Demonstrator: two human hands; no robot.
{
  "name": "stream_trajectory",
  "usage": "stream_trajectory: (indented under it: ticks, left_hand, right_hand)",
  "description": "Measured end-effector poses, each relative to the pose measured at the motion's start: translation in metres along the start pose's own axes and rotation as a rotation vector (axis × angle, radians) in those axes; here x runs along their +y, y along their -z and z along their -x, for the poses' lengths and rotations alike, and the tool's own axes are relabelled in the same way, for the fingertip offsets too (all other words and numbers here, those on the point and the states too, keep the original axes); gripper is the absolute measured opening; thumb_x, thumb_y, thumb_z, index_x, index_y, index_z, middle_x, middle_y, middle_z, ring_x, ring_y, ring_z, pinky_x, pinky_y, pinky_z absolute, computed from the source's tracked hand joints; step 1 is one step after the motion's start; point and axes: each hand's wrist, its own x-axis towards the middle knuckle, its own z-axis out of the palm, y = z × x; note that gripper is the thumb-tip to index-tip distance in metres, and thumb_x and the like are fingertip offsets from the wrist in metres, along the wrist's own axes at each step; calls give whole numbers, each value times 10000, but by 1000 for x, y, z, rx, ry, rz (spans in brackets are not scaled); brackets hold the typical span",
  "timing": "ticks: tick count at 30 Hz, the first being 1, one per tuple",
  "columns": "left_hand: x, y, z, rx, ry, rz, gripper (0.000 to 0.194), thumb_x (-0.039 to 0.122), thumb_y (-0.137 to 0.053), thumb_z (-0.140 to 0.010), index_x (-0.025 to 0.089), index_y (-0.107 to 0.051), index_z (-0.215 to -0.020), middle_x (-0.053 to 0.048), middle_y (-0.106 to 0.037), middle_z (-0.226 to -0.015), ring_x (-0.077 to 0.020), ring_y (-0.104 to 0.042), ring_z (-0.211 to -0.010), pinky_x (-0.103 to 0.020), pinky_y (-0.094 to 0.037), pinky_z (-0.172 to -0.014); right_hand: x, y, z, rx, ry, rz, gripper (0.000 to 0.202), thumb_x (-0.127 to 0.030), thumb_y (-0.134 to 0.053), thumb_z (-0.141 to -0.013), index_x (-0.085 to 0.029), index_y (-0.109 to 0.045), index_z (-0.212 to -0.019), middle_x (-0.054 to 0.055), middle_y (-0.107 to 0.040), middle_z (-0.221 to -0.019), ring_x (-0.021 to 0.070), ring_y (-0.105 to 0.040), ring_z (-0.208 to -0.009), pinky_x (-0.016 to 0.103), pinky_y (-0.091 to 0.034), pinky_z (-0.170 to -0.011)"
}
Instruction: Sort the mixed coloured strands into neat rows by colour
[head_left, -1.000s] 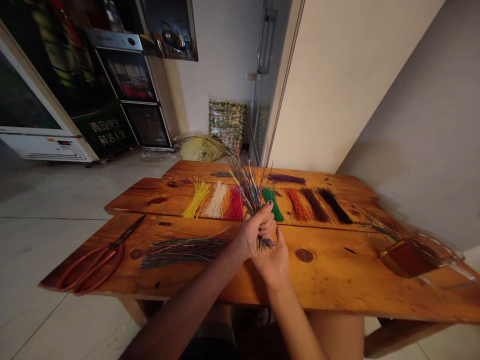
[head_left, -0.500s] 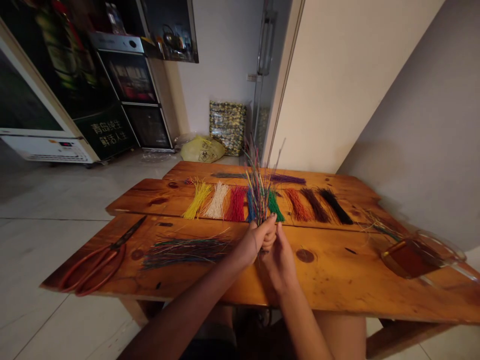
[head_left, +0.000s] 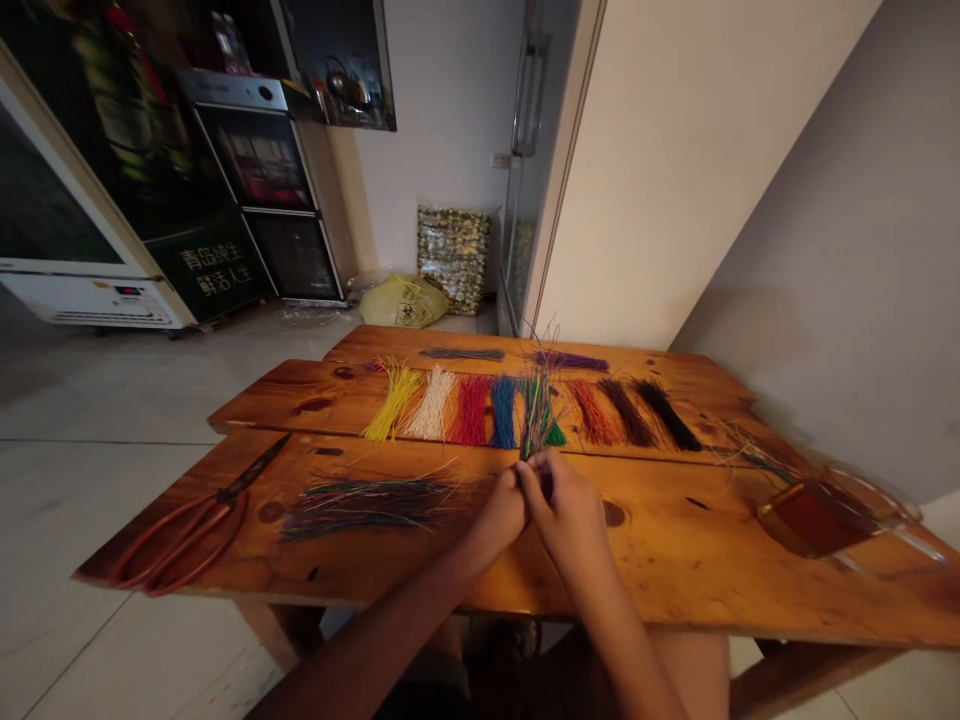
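Upright in front of me stands a bundle of thin multicoloured strands point(head_left: 535, 425), its tops fanned out. My left hand point(head_left: 501, 508) is closed around its lower part. Thumb and fingers of my right hand point(head_left: 571, 500) pinch the bundle just above, touching the left hand; the bundle's lower end is hidden by the hands. Left of them lies a loose pile of mixed dark strands point(head_left: 367, 503). Behind the hands is a row of single-colour bunches, among them blue point(head_left: 504, 412), red point(head_left: 472, 408) and orange point(head_left: 596, 412).
Red-handled scissors point(head_left: 202, 530) lie at the left edge of the wooden table point(head_left: 660, 560). At the right stands a glass jug point(head_left: 817, 515) of brown liquid, with loose strands beside it. Grey point(head_left: 461, 353) and purple bunches point(head_left: 574, 360) lie along the far edge.
The bundle's tops stand lower and lean slightly right of before. My right hand has come up from beside the left hand to pinch the strands. The table items have stayed put.
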Motion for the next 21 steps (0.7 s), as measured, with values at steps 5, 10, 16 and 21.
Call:
stream_trajectory:
  ticks: [5,10,16,21]
  left_hand:
    - [2,5,14,11,131,-94,326,476,-531,-732,154,-541,-784,64,-406,-514,-52,-311,-402,-179,-194,-389]
    - [5,5,19,-106,243,55,322,467,-432,-713,169,-405,-592,64,-370,-496,-21,-204,-360,-182,-136,-377]
    - [2,12,25,-287,247,-18,314,454,-541,-712,158,-462,-643,111,-228,-437,-27,-168,-351,-193,-117,-383]
    - [1,19,31,-353,283,33,415,534,-523,-741,195,-345,-584,121,-163,-426,-36,-116,-354,-215,-83,-388]
  right_hand:
    - [9,2,-3,-98,-58,-95,144,-357,-521,-819,-217,-551,-802,-17,-587,-669,130,-543,-568,235,-407,-557]
    - [9,9,-9,-137,-76,-112,162,-369,-567,-778,-210,-533,-774,-41,-547,-601,104,-528,-483,213,-424,-480]
    - [16,16,-10,-249,-146,-218,276,-462,-604,-736,-203,-510,-747,-52,-537,-563,82,-481,-394,191,-393,-365]
    - [33,24,-9,-175,-250,-269,347,-501,-668,-666,-200,-518,-749,-24,-578,-607,122,-550,-509,230,-460,-447]
